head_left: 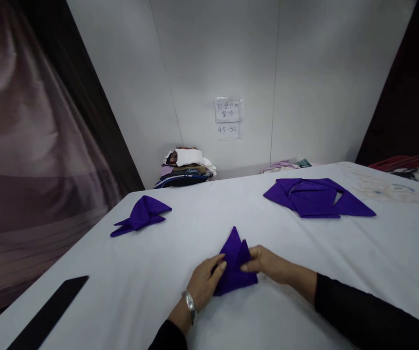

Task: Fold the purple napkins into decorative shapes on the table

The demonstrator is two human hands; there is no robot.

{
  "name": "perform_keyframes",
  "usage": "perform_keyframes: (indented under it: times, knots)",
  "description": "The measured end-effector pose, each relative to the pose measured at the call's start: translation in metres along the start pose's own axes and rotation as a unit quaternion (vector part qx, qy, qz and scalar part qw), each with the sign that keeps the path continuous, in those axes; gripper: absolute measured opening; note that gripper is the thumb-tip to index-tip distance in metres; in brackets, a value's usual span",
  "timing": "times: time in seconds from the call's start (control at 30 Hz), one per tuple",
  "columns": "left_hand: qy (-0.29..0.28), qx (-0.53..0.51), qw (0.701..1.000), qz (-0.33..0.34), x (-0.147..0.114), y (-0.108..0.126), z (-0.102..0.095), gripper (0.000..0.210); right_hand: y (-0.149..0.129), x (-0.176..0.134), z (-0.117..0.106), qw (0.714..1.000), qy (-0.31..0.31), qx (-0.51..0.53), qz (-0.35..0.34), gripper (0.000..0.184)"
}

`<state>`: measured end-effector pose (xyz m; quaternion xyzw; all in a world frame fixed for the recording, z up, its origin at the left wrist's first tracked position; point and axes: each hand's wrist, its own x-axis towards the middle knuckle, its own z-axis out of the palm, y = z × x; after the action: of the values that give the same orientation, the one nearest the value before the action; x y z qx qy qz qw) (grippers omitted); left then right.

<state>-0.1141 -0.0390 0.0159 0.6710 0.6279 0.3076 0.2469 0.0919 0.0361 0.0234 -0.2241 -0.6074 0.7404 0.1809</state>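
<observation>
A purple cloth napkin (pixel 234 272), folded to upright points, stands on the white-covered table in front of me. My left hand (pixel 206 278), with a silver bracelet at the wrist, grips its left side, thumb in front and fingers partly hidden behind. At the right, my right hand (pixel 262 262) pinches the edge of a smaller folded flap between thumb and fingers. A second folded purple napkin (pixel 144 214) rests at the far left. Farther back on the right lies a flatter purple napkin arrangement (pixel 315 199) with pointed ends and gaps in it.
A black strip (pixel 51 311) lies along the left of the white tablecloth (pixel 151 291). Behind the table sit a stack of folded clothes (pixel 185 167) and another cloth pile (pixel 286 166). Paper signs (pixel 228 110) hang on the wall; a pinkish curtain (pixel 30 170) drapes at left.
</observation>
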Motion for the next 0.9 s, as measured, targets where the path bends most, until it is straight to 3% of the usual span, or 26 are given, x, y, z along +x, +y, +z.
perform_keyframes:
  times: [0.13, 0.27, 0.43, 0.57, 0.7, 0.9]
  knots:
    - [-0.006, -0.062, 0.997, -0.048, -0.003, 0.004, -0.001, 0.048, -0.003, 0.035, -0.023, 0.996, 0.078, 0.043, 0.029, 0.034]
    - [0.058, -0.044, 0.995, -0.068, -0.005, 0.004, 0.01, 0.053, 0.003, 0.058, -0.031, 0.99, 0.117, 0.039, 0.068, 0.028]
    - [0.116, 0.008, 0.991, -0.07, -0.002, -0.001, 0.021, 0.042, 0.005, 0.064, -0.034, 0.986, 0.144, -0.028, 0.076, 0.022]
    - [0.114, 0.019, 0.991, -0.07, 0.002, -0.005, 0.023, 0.041, 0.002, 0.069, -0.036, 0.981, 0.165, -0.08, 0.065, 0.014]
    - [0.107, 0.032, 0.99, -0.082, 0.004, -0.006, 0.023, 0.041, 0.005, 0.079, -0.043, 0.957, 0.208, -0.194, 0.049, 0.005]
    - [0.114, 0.09, 0.982, -0.124, 0.0, -0.005, 0.019, 0.045, 0.016, 0.094, -0.057, 0.936, 0.239, -0.258, 0.012, 0.011]
